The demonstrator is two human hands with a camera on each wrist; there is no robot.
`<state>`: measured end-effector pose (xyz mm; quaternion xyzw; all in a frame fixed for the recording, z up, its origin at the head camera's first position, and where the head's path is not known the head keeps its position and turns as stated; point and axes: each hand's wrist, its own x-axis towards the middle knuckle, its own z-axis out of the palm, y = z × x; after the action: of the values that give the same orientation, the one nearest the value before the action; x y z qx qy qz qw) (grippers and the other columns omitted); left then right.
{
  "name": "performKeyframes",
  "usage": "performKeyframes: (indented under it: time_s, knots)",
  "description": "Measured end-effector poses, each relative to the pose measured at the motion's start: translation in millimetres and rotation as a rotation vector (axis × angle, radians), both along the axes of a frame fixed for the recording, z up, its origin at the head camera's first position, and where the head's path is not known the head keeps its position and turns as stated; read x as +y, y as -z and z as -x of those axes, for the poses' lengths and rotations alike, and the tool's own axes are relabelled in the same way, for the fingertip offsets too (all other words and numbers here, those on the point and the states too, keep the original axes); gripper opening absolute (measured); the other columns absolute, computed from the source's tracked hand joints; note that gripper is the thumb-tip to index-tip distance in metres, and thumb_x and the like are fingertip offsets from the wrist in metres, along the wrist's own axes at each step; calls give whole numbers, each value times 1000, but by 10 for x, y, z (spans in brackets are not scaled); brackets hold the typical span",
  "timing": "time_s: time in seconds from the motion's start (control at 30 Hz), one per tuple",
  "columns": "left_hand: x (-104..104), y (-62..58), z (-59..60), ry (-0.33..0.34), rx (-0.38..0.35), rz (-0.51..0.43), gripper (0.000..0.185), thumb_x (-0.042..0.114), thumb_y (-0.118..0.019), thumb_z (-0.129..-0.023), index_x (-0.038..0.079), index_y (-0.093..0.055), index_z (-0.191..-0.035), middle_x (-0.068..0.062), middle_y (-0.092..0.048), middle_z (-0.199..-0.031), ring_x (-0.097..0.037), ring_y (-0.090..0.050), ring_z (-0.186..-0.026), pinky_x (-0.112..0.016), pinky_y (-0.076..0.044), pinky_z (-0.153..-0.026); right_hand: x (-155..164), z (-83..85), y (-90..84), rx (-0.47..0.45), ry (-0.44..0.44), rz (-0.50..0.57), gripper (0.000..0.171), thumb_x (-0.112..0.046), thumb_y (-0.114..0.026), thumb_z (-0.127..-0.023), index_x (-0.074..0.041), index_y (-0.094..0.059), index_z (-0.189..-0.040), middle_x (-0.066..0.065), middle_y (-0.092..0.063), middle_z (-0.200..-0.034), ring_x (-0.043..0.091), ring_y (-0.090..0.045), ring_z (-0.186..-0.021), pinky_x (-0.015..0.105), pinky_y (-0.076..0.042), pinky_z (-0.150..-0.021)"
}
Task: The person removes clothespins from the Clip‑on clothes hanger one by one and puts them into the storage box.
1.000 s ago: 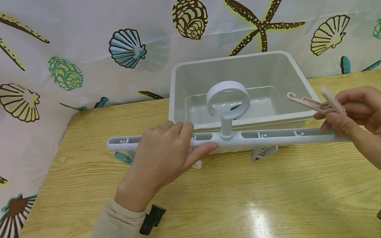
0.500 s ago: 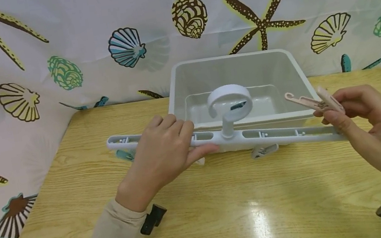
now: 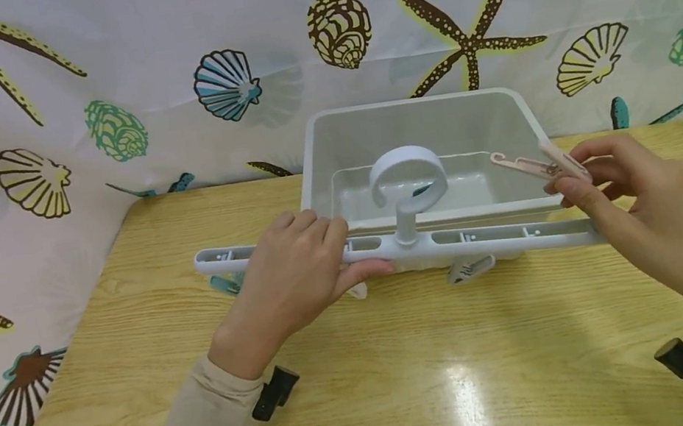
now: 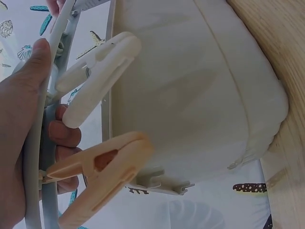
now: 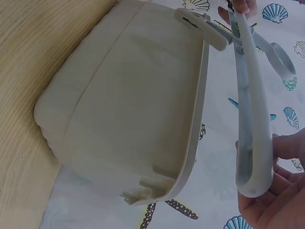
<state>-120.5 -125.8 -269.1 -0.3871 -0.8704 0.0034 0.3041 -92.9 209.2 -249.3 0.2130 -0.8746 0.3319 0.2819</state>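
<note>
A long grey-white hanger bar (image 3: 493, 241) with a round hook (image 3: 406, 177) is held level over the table's middle, just in front of a white bin (image 3: 520, 112). My left hand (image 3: 322, 261) grips the bar left of the hook. My right hand (image 3: 567, 181) pinches a pale pink clothespin (image 3: 535, 167) above the bin's right rim, while its lower fingers support the bar's right end (image 5: 255, 181). Under the bar hang a teal clip (image 3: 222, 284), a white clip (image 4: 95, 76), a peach clip (image 4: 102, 174) and a grey clip (image 3: 471, 268).
The wooden table (image 3: 408, 381) is walled by a seashell-print curtain (image 3: 95, 95) at the back and both sides. The bin holds a small dark item (image 3: 424, 190) behind the hook. Black wrist straps (image 3: 272, 391) show near the front.
My right hand has carried the pink clothespin up and to the left, over the bin's right rim. The bar's right end rose slightly. The left hand has kept its grip.
</note>
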Motion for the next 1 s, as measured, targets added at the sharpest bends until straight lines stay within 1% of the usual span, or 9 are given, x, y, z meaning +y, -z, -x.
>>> performKeyframes:
  time_s: [0.07, 0.23, 0.33, 0.47, 0.57, 0.7, 0.8, 0.9, 1.0]
  knots:
    - [2, 1, 2, -2, -5, 4, 73, 67, -10, -95, 9, -43, -65, 1, -38, -53, -15, -40, -49, -29, -37, -51, 13, 40, -3, 4, 13, -37, 24, -1, -70, -87, 3, -60, -108, 12, -72, -82, -16, -55, -71, 5, -43, -65]
    - [7, 9, 4, -6, -22, 6, 73, 67, -10, -94, 9, -44, -66, 1, -39, -53, -15, -41, -49, -29, -38, -51, 47, 121, 16, -37, 22, -75, 23, -5, -68, -90, 2, -58, -110, 14, -72, -84, -19, -54, -67, 6, -42, -62]
    - [12, 15, 6, -12, -30, 10, 73, 67, -9, -94, 9, -44, -65, 1, -39, -53, -15, -40, -49, -28, -37, -50, 50, 141, 21, -63, 18, -76, 22, -3, -67, -91, 2, -58, -110, 15, -72, -86, -18, -55, -66, 6, -43, -61]
    - [15, 28, 7, -21, -36, 16, 73, 66, -11, -95, 9, -45, -65, 1, -39, -53, -15, -41, -49, -28, -37, -50, 23, 157, 9, -71, 23, -94, 24, -3, -67, -90, 2, -57, -112, 14, -72, -87, -10, -58, -66, 7, -43, -60]
    - [15, 31, 8, -32, -45, 25, 65, 65, -32, -95, 9, -45, -66, 1, -40, -53, -15, -42, -50, -28, -38, -50, -4, 179, -3, -82, 21, -113, 24, -4, -67, -91, 2, -57, -112, 14, -72, -88, -3, -61, -66, 8, -43, -60]
    - [16, 31, 8, -53, -64, 43, 58, 62, -55, -88, 9, -46, -66, 1, -42, -54, -15, -43, -50, -28, -39, -49, -22, 224, -6, -141, -7, -138, 22, -4, -63, -93, 1, -57, -113, 14, -71, -93, 8, -65, -68, 8, -44, -60]
    - [17, 36, 11, -62, -75, 52, 58, 62, -53, -89, 9, -46, -65, 0, -44, -54, -15, -43, -50, -28, -39, -49, -18, 257, 5, -182, -23, -159, 22, -5, -61, -94, 1, -56, -115, 15, -70, -95, 17, -67, -71, 10, -46, -60]
    - [16, 43, 14, -62, -75, 55, 58, 62, -51, -90, 9, -46, -65, 0, -45, -54, -15, -43, -50, -28, -39, -49, -5, 292, 24, -185, -27, -170, 23, -3, -62, -93, 1, -56, -116, 16, -71, -94, 23, -68, -71, 9, -44, -60]
    - [11, 53, 16, -59, -67, 53, 62, 63, -39, -93, 9, -46, -65, 0, -44, -53, -14, -43, -49, -27, -39, -48, -5, 313, 24, -179, -26, -174, 23, -2, -63, -92, 0, -56, -115, 16, -71, -93, 24, -68, -71, 8, -42, -60]
